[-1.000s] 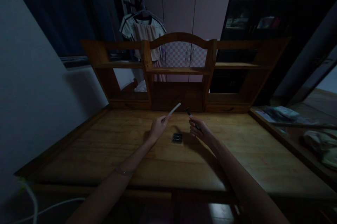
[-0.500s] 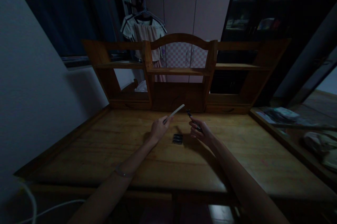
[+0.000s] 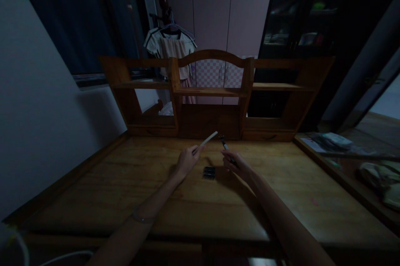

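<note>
My left hand (image 3: pixel 186 161) is closed around a slim, pale, flat stick (image 3: pixel 208 138), which slants up and to the right. Its lower end looks dark and is partly covered by the fingers. Opposite it, my right hand (image 3: pixel 235 162) grips the handle of a razor (image 3: pixel 224 144) with a small dark head on top. The razor's head is close to the stick's tip, with a narrow gap between them. On the desk between and just below both hands lies a small dark pack (image 3: pixel 209 173) with several parallel segments; its contents are too dim to name.
The wooden desk (image 3: pixel 131 182) carries an open shelf unit (image 3: pixel 212 92) along its back edge. Clothes on a hanger (image 3: pixel 171 45) are behind it. To the right, beyond a raised wooden edge, lie plastic-wrapped items (image 3: pixel 337 141) and a pale bag (image 3: pixel 378 180).
The camera view has shifted slightly, so desk and hands sit lower in the picture. The razor in my right hand has turned a little; both hands keep their holds.
</note>
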{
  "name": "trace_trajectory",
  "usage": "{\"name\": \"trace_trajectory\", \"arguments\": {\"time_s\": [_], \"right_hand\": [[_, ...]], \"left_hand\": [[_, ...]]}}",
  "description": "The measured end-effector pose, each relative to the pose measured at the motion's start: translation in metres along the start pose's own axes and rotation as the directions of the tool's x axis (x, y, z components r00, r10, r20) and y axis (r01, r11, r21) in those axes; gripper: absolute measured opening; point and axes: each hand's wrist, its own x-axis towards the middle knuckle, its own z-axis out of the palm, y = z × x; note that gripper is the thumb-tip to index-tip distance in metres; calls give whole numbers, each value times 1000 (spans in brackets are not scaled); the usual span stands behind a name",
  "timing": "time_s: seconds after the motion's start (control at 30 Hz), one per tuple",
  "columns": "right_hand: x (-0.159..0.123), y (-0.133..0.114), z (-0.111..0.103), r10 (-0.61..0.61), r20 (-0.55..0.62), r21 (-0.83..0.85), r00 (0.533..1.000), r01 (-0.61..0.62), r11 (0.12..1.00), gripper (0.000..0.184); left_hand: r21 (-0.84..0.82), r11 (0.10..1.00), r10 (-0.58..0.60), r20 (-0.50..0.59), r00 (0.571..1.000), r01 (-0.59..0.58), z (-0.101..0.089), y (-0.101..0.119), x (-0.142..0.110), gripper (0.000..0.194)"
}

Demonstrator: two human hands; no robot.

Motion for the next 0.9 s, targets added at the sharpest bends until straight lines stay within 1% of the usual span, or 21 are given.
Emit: {"name": "trace_trajectory", "arguments": {"time_s": [0.1,0.17,0.27,0.33,0.4,0.5,0.57,0.63,0.73,0.8,0.9], "right_hand": [[0,0,2,-35,-62,-100,997,28,995,46],[-1,0,4,-31,-79,-119,996,21,993,45],[-2,-1,4,-33,-72,-93,997,26,995,43],[-1,0,3,-36,-68,-78,997,31,996,42],[0,1,1,-27,-70,-69,997,22,997,41],[1,2,0,-23,-74,-63,997,18,998,41],[1,2,-1,-14,-70,-61,997,10,998,42],[2,3,-1,-8,-66,-57,998,4,998,41],[2,3,-1,-16,-54,-47,998,13,999,39],[2,3,-2,-12,-38,-43,999,11,999,39],[2,3,-2,-15,-34,-42,999,13,999,40]], "left_hand": [[-12,998,59,46,997,-58,1,3,-2,48],[8,999,48,49,998,-48,2,2,-1,47],[40,999,-35,-1,999,35,0,-2,2,49],[36,997,-60,-30,998,61,-1,-4,3,52],[9,1000,-22,-24,999,22,-1,-3,2,52],[-19,999,42,32,999,-42,1,0,0,49],[-12,1000,17,35,999,-17,2,0,0,47],[-9,1000,-21,5,1000,21,1,-2,2,48],[-37,999,-21,-29,999,20,-2,-5,4,51],[-71,997,14,-4,1000,-14,-2,-2,3,52],[-117,990,90,77,993,-81,1,3,-1,51]]}}
